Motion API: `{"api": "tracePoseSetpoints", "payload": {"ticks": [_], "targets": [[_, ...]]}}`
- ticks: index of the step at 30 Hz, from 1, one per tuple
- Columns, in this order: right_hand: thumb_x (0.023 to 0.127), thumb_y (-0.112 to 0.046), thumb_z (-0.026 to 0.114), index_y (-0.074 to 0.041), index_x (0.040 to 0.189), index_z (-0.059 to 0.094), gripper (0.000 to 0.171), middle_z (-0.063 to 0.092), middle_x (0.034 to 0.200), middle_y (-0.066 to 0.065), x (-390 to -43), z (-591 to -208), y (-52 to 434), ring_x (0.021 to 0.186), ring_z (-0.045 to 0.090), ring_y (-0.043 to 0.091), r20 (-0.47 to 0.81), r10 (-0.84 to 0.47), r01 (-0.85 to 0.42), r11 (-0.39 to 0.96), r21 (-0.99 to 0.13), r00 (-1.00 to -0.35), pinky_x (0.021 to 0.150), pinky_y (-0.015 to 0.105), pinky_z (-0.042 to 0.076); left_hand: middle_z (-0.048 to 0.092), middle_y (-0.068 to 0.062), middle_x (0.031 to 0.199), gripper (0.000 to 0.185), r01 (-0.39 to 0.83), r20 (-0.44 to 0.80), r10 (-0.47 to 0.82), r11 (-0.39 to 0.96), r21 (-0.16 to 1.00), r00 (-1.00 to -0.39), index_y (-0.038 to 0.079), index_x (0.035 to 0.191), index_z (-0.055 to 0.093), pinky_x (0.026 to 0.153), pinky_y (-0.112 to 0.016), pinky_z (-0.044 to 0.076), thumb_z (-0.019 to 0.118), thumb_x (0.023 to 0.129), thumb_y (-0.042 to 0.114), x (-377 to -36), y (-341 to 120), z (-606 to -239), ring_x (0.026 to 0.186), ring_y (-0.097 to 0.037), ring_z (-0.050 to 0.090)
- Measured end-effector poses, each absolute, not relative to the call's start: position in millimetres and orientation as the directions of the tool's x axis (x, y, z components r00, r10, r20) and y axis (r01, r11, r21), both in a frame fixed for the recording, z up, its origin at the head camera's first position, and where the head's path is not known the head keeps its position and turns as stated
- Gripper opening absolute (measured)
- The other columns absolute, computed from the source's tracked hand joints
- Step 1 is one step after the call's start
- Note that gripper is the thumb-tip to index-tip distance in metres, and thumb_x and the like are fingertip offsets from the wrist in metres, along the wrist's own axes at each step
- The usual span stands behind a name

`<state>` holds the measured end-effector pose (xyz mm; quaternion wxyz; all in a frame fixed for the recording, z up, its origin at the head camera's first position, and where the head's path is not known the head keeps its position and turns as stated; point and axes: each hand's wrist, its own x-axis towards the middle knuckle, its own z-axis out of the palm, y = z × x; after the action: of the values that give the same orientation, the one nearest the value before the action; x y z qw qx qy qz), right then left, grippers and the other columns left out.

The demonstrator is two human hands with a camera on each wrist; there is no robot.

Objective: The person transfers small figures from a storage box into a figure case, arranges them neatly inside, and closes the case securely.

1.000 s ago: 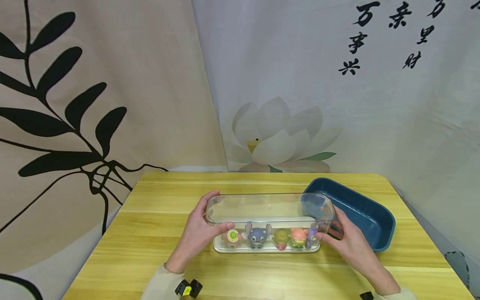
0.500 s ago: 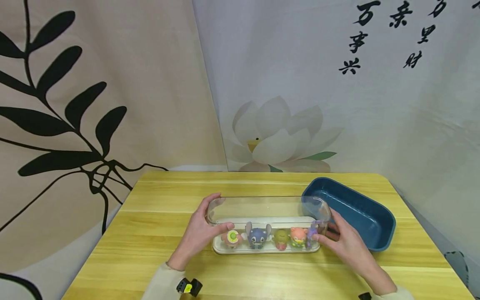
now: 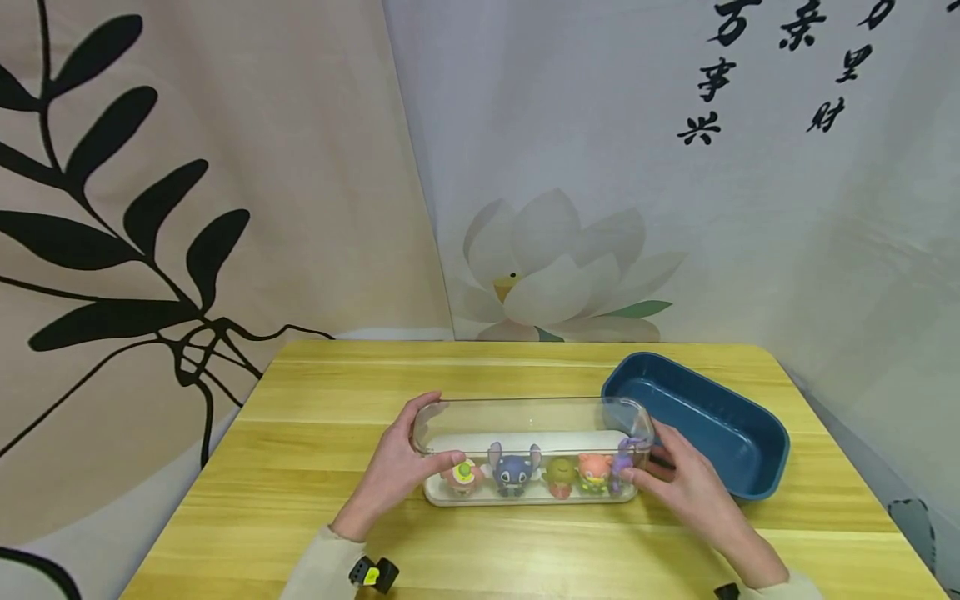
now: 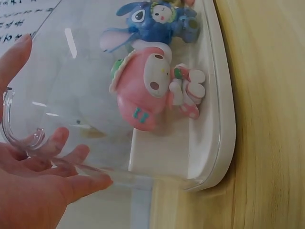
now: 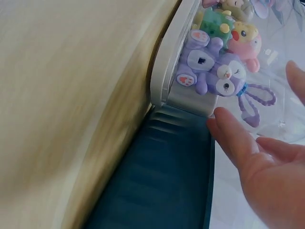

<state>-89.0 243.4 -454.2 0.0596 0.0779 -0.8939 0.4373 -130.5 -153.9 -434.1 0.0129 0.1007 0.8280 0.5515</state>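
In the head view both hands hold a clear plastic cover (image 3: 525, 415) by its ends, over a white oblong base (image 3: 525, 502). My left hand (image 3: 397, 460) grips the left end, thumb along the front and fingers behind. At the other end my right hand (image 3: 688, 473) grips with its thumb in front. Several small toy figures stand in a row on the base: a pink hooded one (image 4: 147, 81), a big-eared blue one (image 3: 513, 472), a green one (image 3: 560, 475), an orange-pink one (image 3: 595, 472) and a purple rabbit (image 5: 214, 71). Whether the cover's lower edge touches the base is unclear.
A dark blue rectangular bin (image 3: 712, 425) lies behind and right of the base, close to my right hand. All this stands on a wood-grain table (image 3: 322, 392). A printed cloth backdrop (image 3: 330, 167) hangs behind the table's far edge.
The clear cover has come down a little towards the base, its right end shifting slightly left. My right hand has moved slightly left with it; the left hand has hardly moved.
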Motion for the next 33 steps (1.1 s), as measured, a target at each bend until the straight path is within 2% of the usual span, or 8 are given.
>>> {"api": "tracePoseSetpoints", "payload": {"ticks": [11,17,24,29,33], "targets": [[0.087,-0.019,0.085,0.004,0.151,0.042,0.081,0.055,0.138,0.028,-90.0,-457.4,236.5,0.117,0.065,0.047,0.169,-0.099,-0.195,0.577,-0.793,-0.981,0.086,0.038,0.064,0.051,-0.013,0.152,0.094,0.134,0.063,0.188,0.393,0.910,-0.980,0.017,0.157,0.041,0.116,-0.068,0.034,0.091,0.079,0.030,-131.3,-163.0,-434.7,0.142,-0.042,0.044],[0.086,-0.017,0.086,0.005,0.148,0.044,0.078,0.056,0.136,0.027,-94.1,-460.2,230.9,0.116,0.066,0.046,0.177,-0.100,-0.202,0.566,-0.799,-0.979,0.086,0.037,0.064,0.051,-0.014,0.153,0.090,0.146,0.068,0.193,0.424,0.894,-0.979,0.019,0.157,0.041,0.115,-0.071,0.033,0.089,0.082,0.029,-134.1,-171.4,-434.5,0.143,-0.042,0.043],[0.088,-0.025,0.085,0.001,0.150,0.043,0.080,0.055,0.140,0.026,-99.8,-460.1,229.1,0.116,0.066,0.043,0.145,-0.105,-0.179,0.595,-0.783,-0.984,0.087,0.037,0.064,0.048,-0.016,0.155,0.089,0.154,0.074,0.202,0.418,0.895,-0.977,0.020,0.158,0.038,0.115,-0.071,0.033,0.087,0.085,0.025,-137.4,-175.3,-438.1,0.145,-0.043,0.040],[0.089,-0.028,0.084,0.001,0.152,0.041,0.082,0.054,0.142,0.027,-102.1,-458.7,230.7,0.117,0.066,0.042,0.137,-0.111,-0.177,0.595,-0.784,-0.984,0.088,0.038,0.064,0.044,-0.015,0.160,0.093,0.174,0.084,0.212,0.449,0.876,-0.974,0.021,0.162,0.031,0.114,-0.075,0.030,0.085,0.087,0.029,-138.6,-174.4,-441.7,0.148,-0.047,0.035],[0.091,-0.030,0.082,0.002,0.155,0.037,0.084,0.052,0.145,0.028,-99.3,-457.8,233.6,0.120,0.065,0.043,0.144,-0.129,-0.193,0.604,-0.773,-0.981,0.090,0.039,0.063,0.037,-0.012,0.165,0.099,0.224,0.117,0.254,0.446,0.867,-0.960,0.019,0.167,0.017,0.117,-0.073,0.027,0.080,0.092,0.032,-137.2,-177.6,-443.9,0.151,-0.045,0.029]]}}
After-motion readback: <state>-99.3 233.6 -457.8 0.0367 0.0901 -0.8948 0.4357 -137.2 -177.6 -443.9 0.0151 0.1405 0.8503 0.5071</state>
